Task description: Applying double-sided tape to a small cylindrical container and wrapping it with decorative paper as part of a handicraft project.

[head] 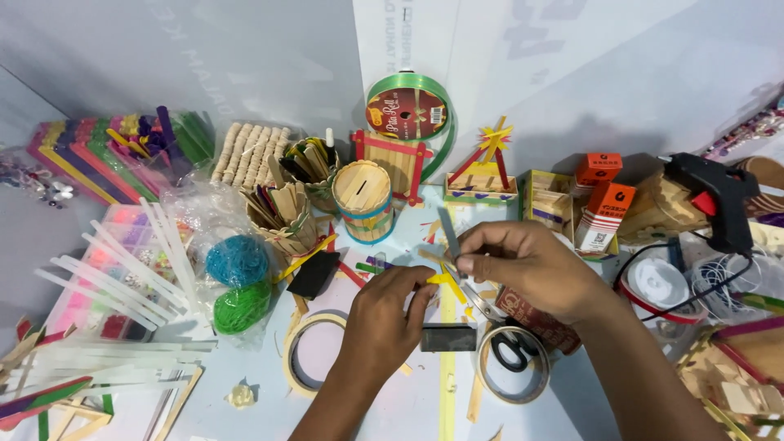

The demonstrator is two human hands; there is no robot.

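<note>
A single head-worn view looks steeply down from above the near edge of the counter (245,425), facing its far edge and the pale wall (204,49) behind. It sits close, with both forearms entering from the near edge at mid-frame.

Bare bench (245,425) shows only at six to seven o'clock, below the masking tape ring (309,353), the one open lane inward. From nine to three o'clock stand glue sticks (122,278), yarn balls (237,282), stick cup (282,216), round stick box (364,200), ribbon spool (408,114) and glue gun (714,200). Scissors (498,331) and a second tape ring (514,367) block five o'clock.
</note>
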